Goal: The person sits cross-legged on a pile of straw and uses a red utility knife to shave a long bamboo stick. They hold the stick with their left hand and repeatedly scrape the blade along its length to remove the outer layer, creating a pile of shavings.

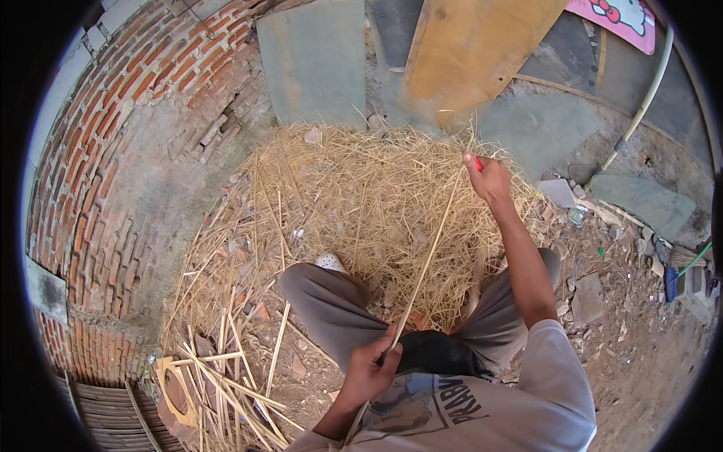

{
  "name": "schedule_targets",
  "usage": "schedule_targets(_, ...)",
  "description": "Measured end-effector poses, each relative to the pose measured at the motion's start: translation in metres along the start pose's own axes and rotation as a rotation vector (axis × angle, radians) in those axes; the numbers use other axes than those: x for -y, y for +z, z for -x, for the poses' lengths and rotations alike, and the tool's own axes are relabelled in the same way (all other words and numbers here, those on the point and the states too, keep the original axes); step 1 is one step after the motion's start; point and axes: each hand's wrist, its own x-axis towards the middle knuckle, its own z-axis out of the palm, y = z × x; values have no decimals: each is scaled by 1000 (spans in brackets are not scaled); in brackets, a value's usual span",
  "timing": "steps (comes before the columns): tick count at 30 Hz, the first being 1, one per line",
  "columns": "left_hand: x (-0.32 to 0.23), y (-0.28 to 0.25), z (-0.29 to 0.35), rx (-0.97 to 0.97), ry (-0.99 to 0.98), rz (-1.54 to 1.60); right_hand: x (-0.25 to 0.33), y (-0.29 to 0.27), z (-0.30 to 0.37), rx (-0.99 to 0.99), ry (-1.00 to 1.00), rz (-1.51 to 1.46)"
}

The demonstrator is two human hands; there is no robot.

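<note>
A long thin bamboo strip [430, 260] slants from my lap away toward the far right. My left hand [371, 369] is closed around its near part, close to my body, and the tail of the strip passes back beneath my forearm. Out at arm's length, my right hand [492, 181] grips a small red-handled tool [477, 163] beside the strip's far end. Its working end is too small to make out; it looks like a knife. Between and beyond my knees spreads a heap of curly straw-coloured shavings [376, 196].
Cut bamboo sticks [226, 392] lie in a loose pile at the lower left. A worn brick wall [98, 218] rises on the left. Boards [316, 68] lean at the back. Stone rubble [587, 297] and a broom with blue [671, 285] lie to the right.
</note>
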Motion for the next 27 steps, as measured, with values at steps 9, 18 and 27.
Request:
schedule_targets(9,-7,-5,-33,-126,-277,460,84,22,127,199,-801,-145)
schedule_targets(18,-10,4,-50,-75,-266,456,69,31,98,17,-807,-50)
schedule_targets(27,-4,11,-33,53,-351,594,32,19,28,42,-252,37)
